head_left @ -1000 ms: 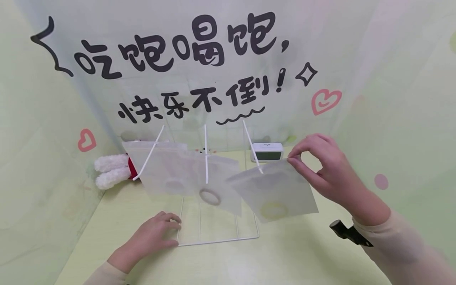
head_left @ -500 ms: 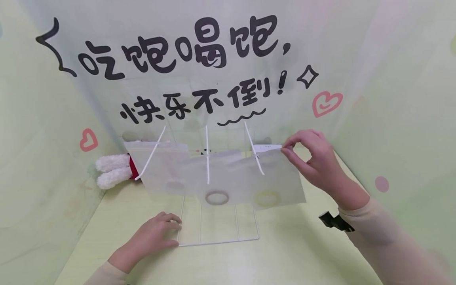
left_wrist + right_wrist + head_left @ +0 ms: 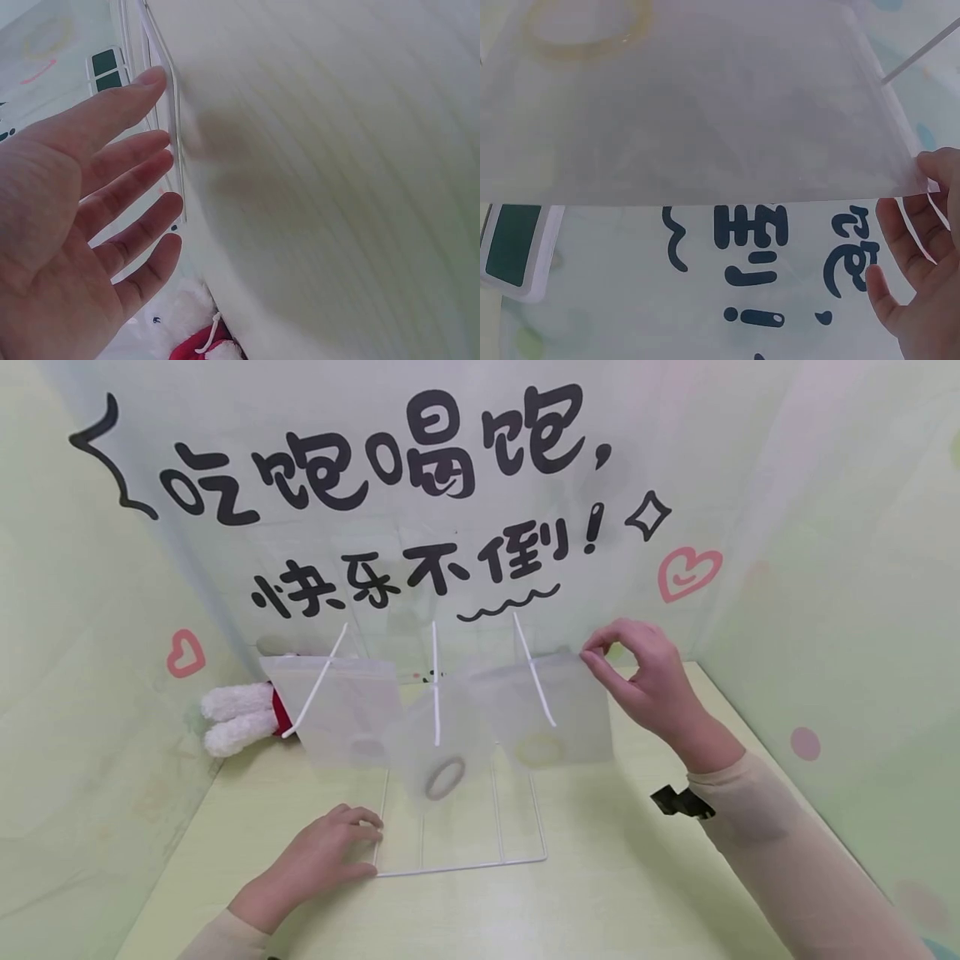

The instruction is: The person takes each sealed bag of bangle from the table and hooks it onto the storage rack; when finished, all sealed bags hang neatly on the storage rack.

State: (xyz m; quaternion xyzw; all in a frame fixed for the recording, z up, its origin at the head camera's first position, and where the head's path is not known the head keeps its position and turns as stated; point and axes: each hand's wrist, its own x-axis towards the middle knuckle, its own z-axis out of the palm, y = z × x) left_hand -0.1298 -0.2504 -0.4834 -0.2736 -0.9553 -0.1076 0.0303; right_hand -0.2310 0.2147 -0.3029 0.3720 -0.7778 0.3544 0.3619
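Note:
My right hand (image 3: 637,681) pinches the upper right corner of a frosted, translucent bag (image 3: 562,710), which shows a yellow ring (image 3: 538,750) inside. The right prong (image 3: 534,672) of a white wire rack (image 3: 461,870) passes at the bag's top edge. In the right wrist view the thumb and fingers hold the same bag (image 3: 727,127) by its corner. On the middle prong hangs a tilted bag (image 3: 442,727) with a brownish ring (image 3: 446,778); another bag (image 3: 337,710) hangs at the left prong. My left hand (image 3: 318,856) touches the rack's base wire with extended, relaxed fingers (image 3: 142,214).
A white plush toy (image 3: 238,718) with red cloth lies at the back left, partly behind the left bag. A white device with a dark screen (image 3: 517,251) stands behind the right bag. Pale wall sheeting (image 3: 810,568) encloses the table (image 3: 585,902).
My right hand has moved left, up and back, carrying the right bag's corner along the prong. The middle bag has swung and now tilts. My left hand has stayed at the base.

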